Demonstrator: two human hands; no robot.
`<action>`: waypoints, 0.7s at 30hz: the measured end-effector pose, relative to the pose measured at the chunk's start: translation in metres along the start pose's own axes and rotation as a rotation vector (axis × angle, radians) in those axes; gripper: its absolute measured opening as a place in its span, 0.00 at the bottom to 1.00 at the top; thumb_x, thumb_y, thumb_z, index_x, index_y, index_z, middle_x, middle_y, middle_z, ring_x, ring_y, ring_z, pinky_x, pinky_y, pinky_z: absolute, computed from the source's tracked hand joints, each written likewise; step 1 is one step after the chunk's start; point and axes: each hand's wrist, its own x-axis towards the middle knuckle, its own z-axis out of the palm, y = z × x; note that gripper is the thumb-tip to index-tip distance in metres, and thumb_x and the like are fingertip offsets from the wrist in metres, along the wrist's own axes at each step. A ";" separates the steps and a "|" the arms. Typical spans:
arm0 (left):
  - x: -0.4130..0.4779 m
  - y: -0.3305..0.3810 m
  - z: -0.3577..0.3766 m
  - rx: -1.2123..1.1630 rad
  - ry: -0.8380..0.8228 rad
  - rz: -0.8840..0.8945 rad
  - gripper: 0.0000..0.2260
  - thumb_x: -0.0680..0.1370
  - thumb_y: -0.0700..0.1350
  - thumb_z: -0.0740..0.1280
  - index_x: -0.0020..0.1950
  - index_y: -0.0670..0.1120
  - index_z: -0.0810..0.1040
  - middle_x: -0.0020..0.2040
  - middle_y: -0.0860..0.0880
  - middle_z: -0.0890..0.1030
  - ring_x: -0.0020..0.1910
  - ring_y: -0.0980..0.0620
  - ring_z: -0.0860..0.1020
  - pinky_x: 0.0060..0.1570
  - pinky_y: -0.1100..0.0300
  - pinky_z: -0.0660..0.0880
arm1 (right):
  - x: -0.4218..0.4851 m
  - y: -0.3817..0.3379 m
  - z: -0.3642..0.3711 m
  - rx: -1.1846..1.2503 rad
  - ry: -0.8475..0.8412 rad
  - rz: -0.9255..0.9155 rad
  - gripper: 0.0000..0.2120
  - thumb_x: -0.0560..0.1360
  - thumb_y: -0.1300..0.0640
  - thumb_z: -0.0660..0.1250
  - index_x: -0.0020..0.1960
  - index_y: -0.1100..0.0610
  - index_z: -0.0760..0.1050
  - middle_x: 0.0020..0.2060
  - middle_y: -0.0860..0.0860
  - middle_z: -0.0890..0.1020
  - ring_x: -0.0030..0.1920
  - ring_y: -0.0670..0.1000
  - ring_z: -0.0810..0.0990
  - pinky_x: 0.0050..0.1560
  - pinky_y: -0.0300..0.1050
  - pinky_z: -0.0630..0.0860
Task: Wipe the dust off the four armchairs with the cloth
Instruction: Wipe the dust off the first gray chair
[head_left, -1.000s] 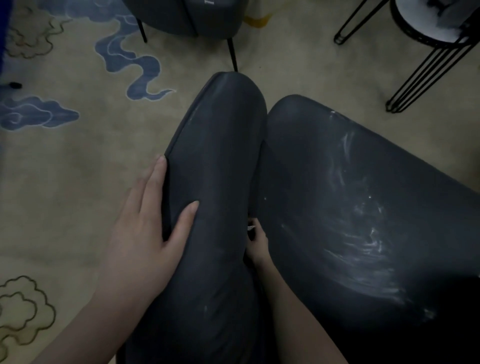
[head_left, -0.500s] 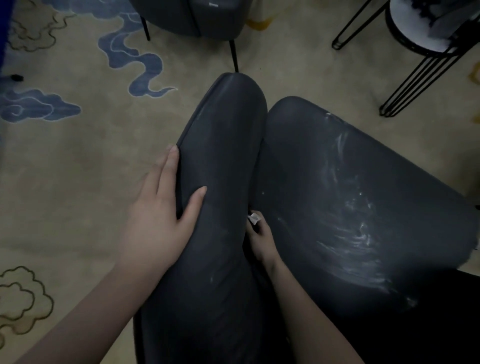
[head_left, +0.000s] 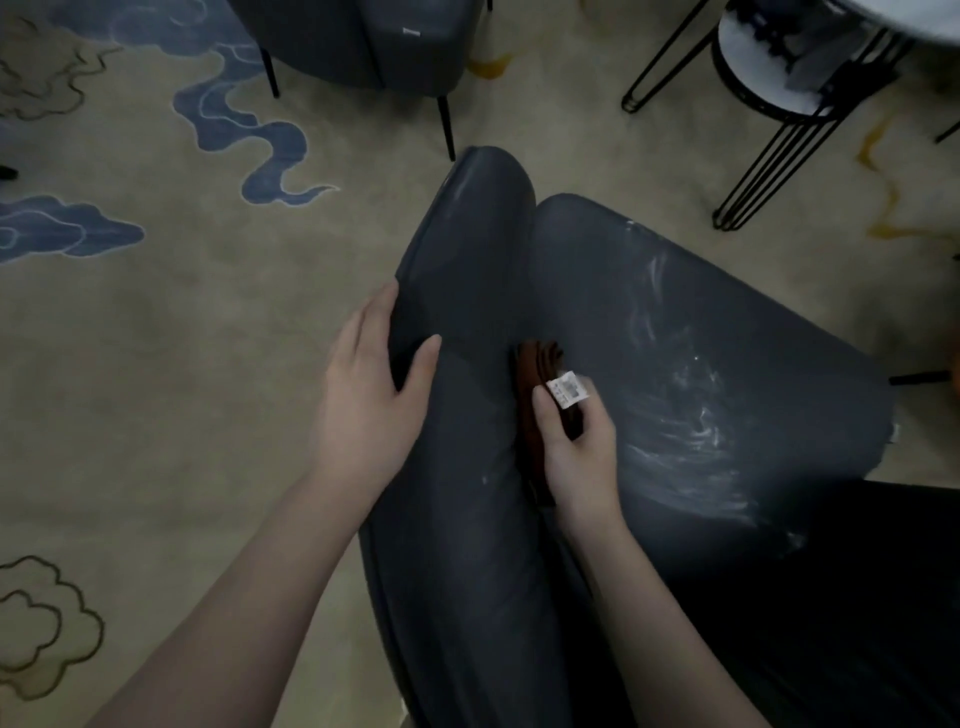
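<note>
A dark grey armchair fills the lower middle, its rounded arm (head_left: 467, 249) running up the centre and its seat (head_left: 727, 322) to the right, streaked with white dust. My left hand (head_left: 369, 395) rests flat on the arm's outer side, thumb over the top. My right hand (head_left: 576, 447) grips a bunched brown cloth (head_left: 535, 374) with a white tag, in the gap between arm and seat. A second grey armchair (head_left: 358, 41) stands at the top.
A black wire-legged side table (head_left: 769, 98) with a white top stands at the upper right. Beige carpet (head_left: 156, 364) with blue cloud patterns covers the floor to the left. A dark chair leg (head_left: 919, 376) shows at the right edge.
My right hand has risen out of the gap between arm and seat, bringing the brown cloth into sight. My left hand has stayed on the arm.
</note>
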 end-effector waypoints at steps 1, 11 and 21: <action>-0.007 0.000 -0.004 -0.037 0.002 -0.011 0.25 0.81 0.50 0.64 0.76 0.45 0.65 0.68 0.53 0.71 0.66 0.61 0.67 0.64 0.78 0.57 | 0.000 -0.005 0.002 -0.042 0.015 -0.045 0.07 0.80 0.59 0.66 0.57 0.57 0.78 0.50 0.48 0.83 0.54 0.46 0.80 0.59 0.42 0.74; -0.114 -0.013 -0.007 -0.295 -0.067 -0.244 0.36 0.77 0.56 0.67 0.80 0.51 0.54 0.75 0.52 0.64 0.74 0.57 0.62 0.73 0.52 0.63 | -0.027 -0.055 0.040 -0.456 -0.099 -0.450 0.10 0.76 0.54 0.69 0.54 0.55 0.82 0.48 0.49 0.80 0.49 0.44 0.79 0.52 0.32 0.73; -0.119 -0.015 0.007 -0.447 0.003 -0.276 0.36 0.77 0.53 0.69 0.80 0.54 0.53 0.76 0.54 0.62 0.75 0.56 0.61 0.74 0.50 0.63 | 0.028 -0.079 0.051 -0.553 -0.080 -0.557 0.09 0.77 0.58 0.69 0.54 0.62 0.81 0.49 0.49 0.77 0.50 0.39 0.74 0.52 0.23 0.65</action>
